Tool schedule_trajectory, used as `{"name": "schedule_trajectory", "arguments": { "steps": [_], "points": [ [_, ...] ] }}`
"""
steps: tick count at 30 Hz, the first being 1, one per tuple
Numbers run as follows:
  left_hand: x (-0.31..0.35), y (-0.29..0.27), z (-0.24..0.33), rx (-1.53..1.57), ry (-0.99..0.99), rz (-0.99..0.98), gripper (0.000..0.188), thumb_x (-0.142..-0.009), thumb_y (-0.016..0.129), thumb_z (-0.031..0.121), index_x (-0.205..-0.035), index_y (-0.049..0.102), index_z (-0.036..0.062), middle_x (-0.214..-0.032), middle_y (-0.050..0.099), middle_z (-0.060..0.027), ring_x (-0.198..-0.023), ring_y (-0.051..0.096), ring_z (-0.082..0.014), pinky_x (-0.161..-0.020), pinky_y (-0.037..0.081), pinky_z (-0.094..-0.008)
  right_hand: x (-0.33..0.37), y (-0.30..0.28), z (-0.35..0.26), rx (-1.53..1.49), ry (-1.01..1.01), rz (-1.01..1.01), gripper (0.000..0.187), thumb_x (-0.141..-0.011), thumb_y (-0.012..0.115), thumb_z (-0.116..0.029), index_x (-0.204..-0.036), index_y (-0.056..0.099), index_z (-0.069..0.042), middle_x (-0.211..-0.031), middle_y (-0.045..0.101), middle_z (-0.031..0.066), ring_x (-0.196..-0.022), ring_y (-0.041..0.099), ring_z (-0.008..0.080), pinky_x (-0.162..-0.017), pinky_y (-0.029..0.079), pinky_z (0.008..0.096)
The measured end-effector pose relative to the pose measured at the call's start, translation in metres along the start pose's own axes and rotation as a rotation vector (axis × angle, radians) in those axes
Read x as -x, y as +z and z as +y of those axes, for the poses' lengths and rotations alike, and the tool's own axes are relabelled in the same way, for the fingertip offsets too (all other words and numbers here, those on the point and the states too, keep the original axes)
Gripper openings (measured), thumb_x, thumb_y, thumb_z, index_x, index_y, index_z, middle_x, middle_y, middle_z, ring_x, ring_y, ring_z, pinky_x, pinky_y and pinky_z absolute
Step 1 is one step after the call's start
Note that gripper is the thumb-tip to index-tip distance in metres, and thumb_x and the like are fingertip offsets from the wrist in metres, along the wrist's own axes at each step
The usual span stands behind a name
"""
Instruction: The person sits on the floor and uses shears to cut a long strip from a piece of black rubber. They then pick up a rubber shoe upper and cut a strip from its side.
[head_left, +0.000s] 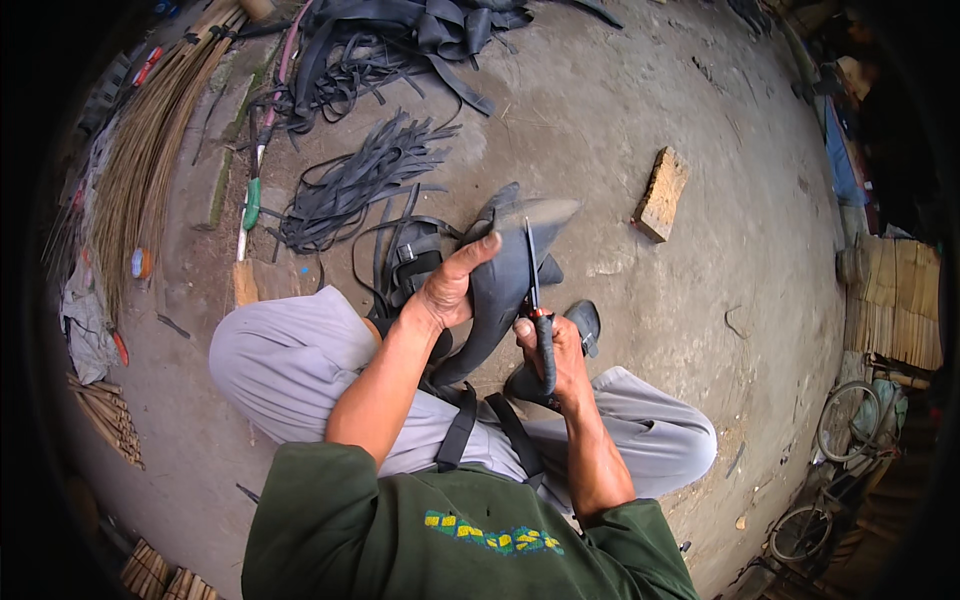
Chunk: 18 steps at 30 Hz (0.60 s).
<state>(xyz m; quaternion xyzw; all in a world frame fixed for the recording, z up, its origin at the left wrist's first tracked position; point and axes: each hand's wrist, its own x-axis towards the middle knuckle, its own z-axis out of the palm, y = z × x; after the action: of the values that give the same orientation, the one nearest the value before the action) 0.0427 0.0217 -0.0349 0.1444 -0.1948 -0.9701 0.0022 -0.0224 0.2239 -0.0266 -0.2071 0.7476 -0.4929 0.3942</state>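
Observation:
A curved piece of black rubber sheet (495,290) hangs in front of me above my lap. My left hand (446,288) grips its left side, with the thumb stretched over its face and the other fingers hidden behind it. In my right hand (562,358) is a pair of scissors (532,265), its dark wrapped handle in my fingers. The long blades point away from me and lie against the right part of the rubber. Whether the blades are parted is hard to make out.
Thin rubber strips (365,185) lie in a heap ahead on the left, with wider rubber pieces (440,35) beyond. A rough block (661,194) rests on the ground to the right. Long thin sticks (160,150) line the left; a bicycle (850,420) stands far right.

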Motion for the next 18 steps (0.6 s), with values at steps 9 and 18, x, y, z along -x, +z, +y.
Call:
{"name": "schedule_trajectory", "arguments": {
  "steps": [9,18],
  "points": [
    [0.001,0.026,0.018,-0.238,0.338,0.034,0.051,-0.092,0.072,0.014,-0.137,0.057,-0.0033,-0.125,0.067,-0.0097,-0.116,0.065,-0.0191,-0.104,0.05,-0.0362,0.006,0.001,-0.003,0.066,-0.144,-0.012,0.043,-0.093,0.08,-0.034,-0.077,0.052,-0.006,-0.063,0.046,-0.0013,-0.062,0.042,0.0104,-0.057,0.04,0.0334],
    [-0.006,0.005,0.007,-0.142,0.101,0.207,0.036,-0.094,0.073,0.016,-0.124,0.063,-0.001,-0.11,0.072,-0.0066,-0.093,0.072,-0.0145,-0.084,0.059,-0.0307,0.006,0.008,0.006,-0.114,0.08,-0.054,0.049,-0.101,0.066,-0.049,-0.079,0.059,-0.006,-0.066,0.055,0.0008,-0.056,0.052,0.0103,-0.052,0.041,0.0283]
  ]
}}
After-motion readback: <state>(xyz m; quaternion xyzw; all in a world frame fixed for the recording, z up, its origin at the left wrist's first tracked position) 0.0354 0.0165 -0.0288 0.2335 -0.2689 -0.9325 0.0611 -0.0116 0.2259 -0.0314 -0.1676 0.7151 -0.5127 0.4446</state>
